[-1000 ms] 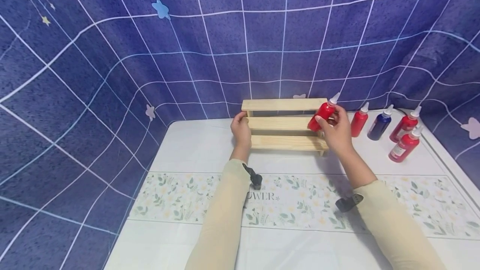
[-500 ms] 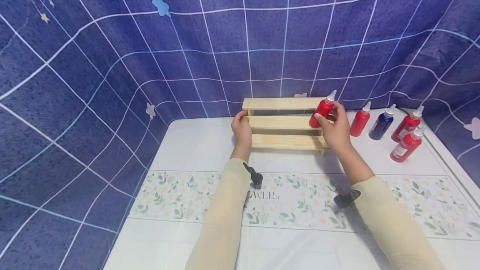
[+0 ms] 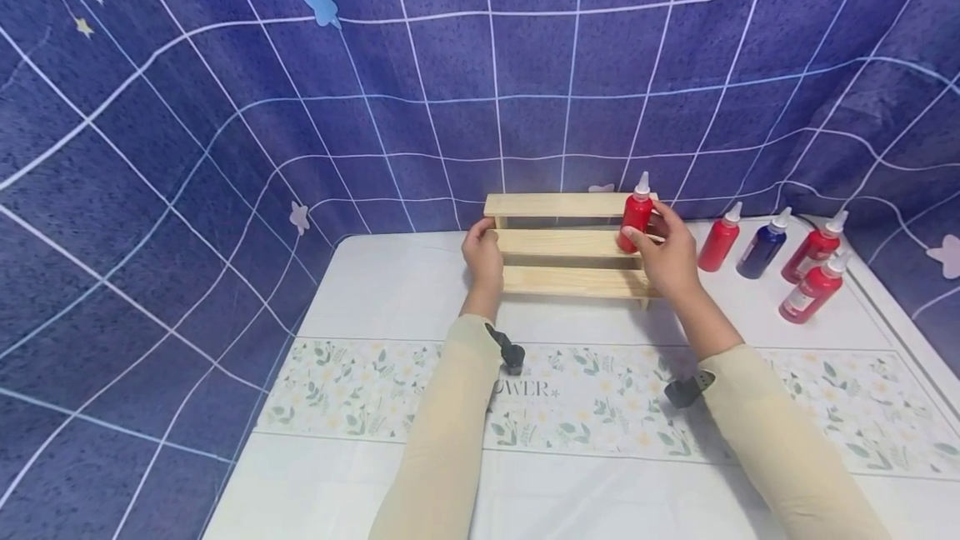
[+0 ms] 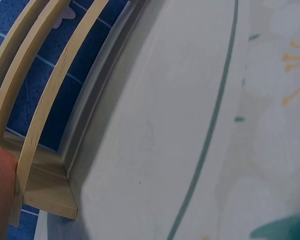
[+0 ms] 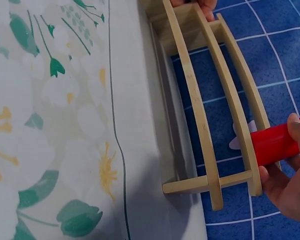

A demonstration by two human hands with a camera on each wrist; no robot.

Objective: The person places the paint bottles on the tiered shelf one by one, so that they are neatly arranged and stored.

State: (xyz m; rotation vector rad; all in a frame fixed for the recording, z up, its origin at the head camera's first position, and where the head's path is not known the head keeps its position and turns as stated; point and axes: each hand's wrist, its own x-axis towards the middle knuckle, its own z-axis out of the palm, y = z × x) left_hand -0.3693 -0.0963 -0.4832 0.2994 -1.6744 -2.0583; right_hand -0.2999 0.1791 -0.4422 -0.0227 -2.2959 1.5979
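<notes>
A three-tier wooden rack [image 3: 573,242] stands at the back of the table, its slats stepping up toward the curtain. My left hand [image 3: 483,257] grips the rack's left end, its fingers partly hidden behind the wood. At the rack's right end, my right hand [image 3: 670,255] holds a red squeeze bottle [image 3: 637,219] with a white pointed nozzle. The bottle is upright, its base at the middle slat. In the right wrist view the red bottle [image 5: 275,144] meets that slat, with thumb and fingers on either side of it. The left wrist view shows the slats [image 4: 50,95] beside part of the left hand.
Right of the rack stand a red bottle [image 3: 719,238], a dark blue bottle [image 3: 762,250] and two more red bottles, the nearer one [image 3: 812,290] in front. A flowered strip [image 3: 600,402] crosses the white table. A blue checked curtain [image 3: 525,65] hangs close behind the rack.
The right hand has brought the red bottle slightly left and turned it from a rightward tilt to upright at the middle slat. The left hand has stayed on the rack's left end.
</notes>
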